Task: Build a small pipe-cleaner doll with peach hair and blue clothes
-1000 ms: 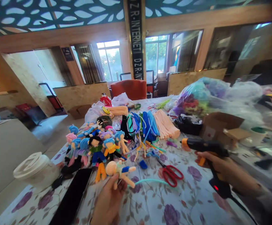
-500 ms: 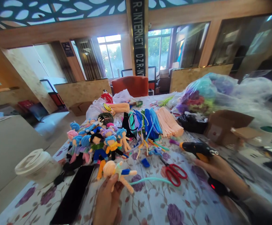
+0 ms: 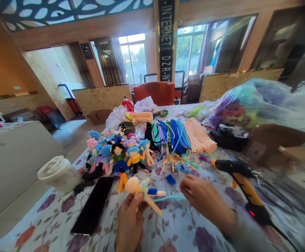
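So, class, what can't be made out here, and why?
Teal strip, right end: head view, hidden behind the right hand.
Doll, gripped part: head view, covered by the left hand.
Pillar sign, upper lettering: head view, cut off by the top edge.
Right-side cardboard box, markings: head view, blurred.

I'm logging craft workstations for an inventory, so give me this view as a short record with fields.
Left hand: holds a peach-headed doll
Right hand: over the table, nothing visible in its fingers, near the pale green strip
Glue gun: right of that hand, out of its grasp, red light on
Phone: left of the doll, screen dark
Doll pile: beyond the phone
Fuzzy stems: black, blue and peach bundles, among others
Tablecloth: floral
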### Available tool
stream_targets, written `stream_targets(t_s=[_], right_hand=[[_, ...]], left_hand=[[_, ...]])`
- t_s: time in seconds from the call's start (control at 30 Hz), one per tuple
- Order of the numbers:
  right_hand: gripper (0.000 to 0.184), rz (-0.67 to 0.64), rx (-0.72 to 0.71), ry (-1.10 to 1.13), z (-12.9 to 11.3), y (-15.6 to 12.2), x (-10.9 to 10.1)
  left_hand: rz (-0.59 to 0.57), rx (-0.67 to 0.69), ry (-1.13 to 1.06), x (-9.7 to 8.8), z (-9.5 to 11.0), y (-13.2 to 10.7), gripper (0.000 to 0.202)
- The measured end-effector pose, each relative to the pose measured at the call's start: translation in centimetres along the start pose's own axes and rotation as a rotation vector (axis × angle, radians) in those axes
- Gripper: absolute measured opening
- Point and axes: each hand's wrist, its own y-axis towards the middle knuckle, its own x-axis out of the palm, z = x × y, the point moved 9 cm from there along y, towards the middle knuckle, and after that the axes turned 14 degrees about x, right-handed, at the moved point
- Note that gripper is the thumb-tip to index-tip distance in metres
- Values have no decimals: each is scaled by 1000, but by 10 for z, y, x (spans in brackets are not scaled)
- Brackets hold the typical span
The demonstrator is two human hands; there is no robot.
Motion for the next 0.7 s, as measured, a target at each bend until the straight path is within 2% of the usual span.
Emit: stream_targets(t_s=[0.1, 0.23, 0.47, 0.7], right_hand=[[16, 2, -12, -58, -13, 29, 22], [14, -5, -38, -104, -11, 43, 37], [19, -9, -45, -12, -1, 41, 45], [26, -26, -75, 86, 17, 28, 39]], left_hand=[[6, -15, 38, -5, 3, -4, 15], [44, -13, 74, -12, 6, -5, 19], [34, 14, -49, -5, -4, 0, 19], [2, 14, -105, 3, -8, -3, 11]])
